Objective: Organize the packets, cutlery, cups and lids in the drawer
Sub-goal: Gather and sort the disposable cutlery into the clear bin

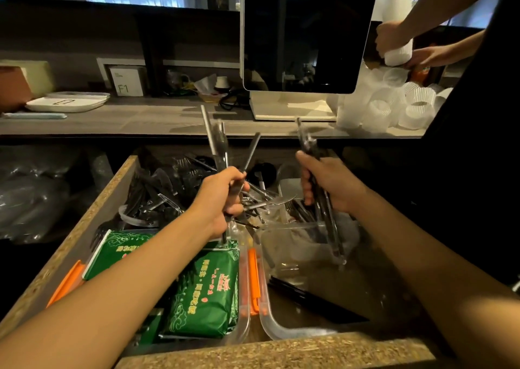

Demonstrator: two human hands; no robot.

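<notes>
Left hand gripping a fanned bunch of clear plastic cutlery, right hand gripping a second bunch, both above the open chipboard drawer. Green printed packets sit in its front-left clear container.

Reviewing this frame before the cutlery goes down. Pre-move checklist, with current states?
1. Left hand grip on its cutlery bundle: ok, fingers curled round it.
2. Right hand grip on the dark cutlery bundle: ok, held upright.
3. Clear container under the right hand has free room: ok, floor mostly bare.
4. Green packets seated in their own tray: ok.
5. Loose cutlery pile at the drawer's back sorted: not ok, still tangled.
6. Each bundle holds one utensil type: cannot tell, blurred.
</notes>
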